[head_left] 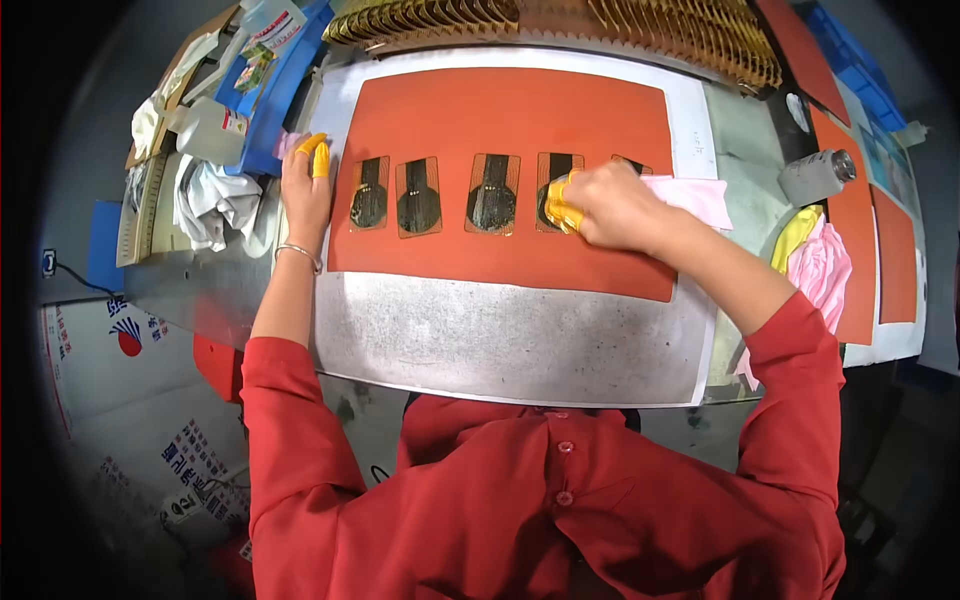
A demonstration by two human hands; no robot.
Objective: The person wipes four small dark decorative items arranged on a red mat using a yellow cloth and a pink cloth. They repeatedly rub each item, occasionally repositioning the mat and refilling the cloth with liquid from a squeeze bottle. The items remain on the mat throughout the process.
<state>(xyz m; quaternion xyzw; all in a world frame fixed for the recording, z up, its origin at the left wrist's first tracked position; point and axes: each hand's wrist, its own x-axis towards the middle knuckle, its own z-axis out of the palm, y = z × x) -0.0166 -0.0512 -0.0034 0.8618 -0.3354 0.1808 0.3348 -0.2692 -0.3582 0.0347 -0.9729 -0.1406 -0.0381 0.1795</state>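
A person in red sleeves works over an orange mat [450, 265], where five dark plates [492, 200] lie in a row across the middle, the mat serving as the clock face with 12 at its far edge. The right hand [610, 205], fingers curled downward in yellow finger covers [566, 208], bears on the fourth plate [552, 192] from the left, toward 3 o'clock; whether it grasps anything cannot be told. It partly hides the fifth plate [630, 164], and a pink cloth [700, 200] lies beside its wrist. At 9 o'clock, the left hand [306, 195] rests loosely by the mat's edge, fingers extended, nothing visible in its grip. Beyond it, a blue tray [262, 125] stands toward 10 o'clock. A golden rack [560, 35] spans 12; a bottle [815, 178] stands well out at 3.
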